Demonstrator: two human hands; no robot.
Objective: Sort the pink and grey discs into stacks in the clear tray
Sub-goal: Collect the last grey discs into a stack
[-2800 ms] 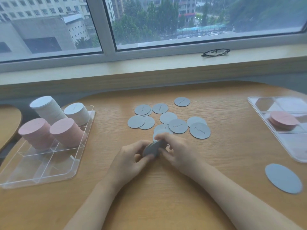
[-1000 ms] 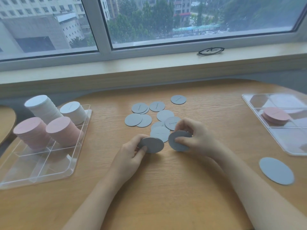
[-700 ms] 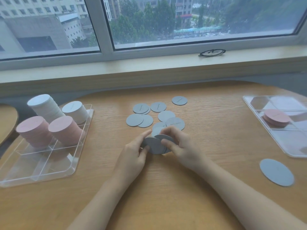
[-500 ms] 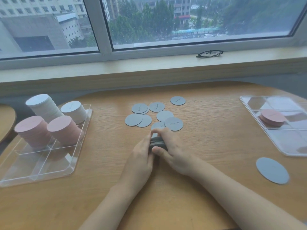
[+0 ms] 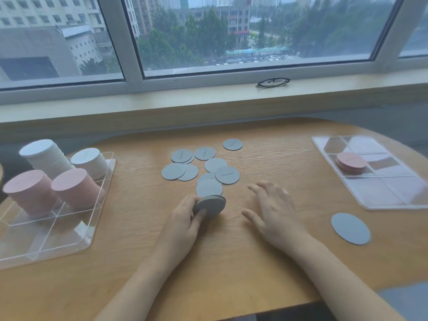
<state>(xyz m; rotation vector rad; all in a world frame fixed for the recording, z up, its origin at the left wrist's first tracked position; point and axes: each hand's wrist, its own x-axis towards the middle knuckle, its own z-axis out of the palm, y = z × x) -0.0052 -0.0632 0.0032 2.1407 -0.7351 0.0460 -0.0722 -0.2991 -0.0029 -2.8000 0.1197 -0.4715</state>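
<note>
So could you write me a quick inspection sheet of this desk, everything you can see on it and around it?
Surface: wooden table, rounded far edge.
Job's things: clear tray at left with two pink stacks and two pale grey stacks; loose grey discs scattered mid-table; small grey stack held on edge.
Clutter: second clear tray at right holding a short pink stack; lone grey disc near it.
Hands: left hand grips the small grey stack; right hand open, fingers spread, holding nothing.
Cables: nothing seen.
Surroundings: window sill with black glasses; window shows buildings and trees.
</note>
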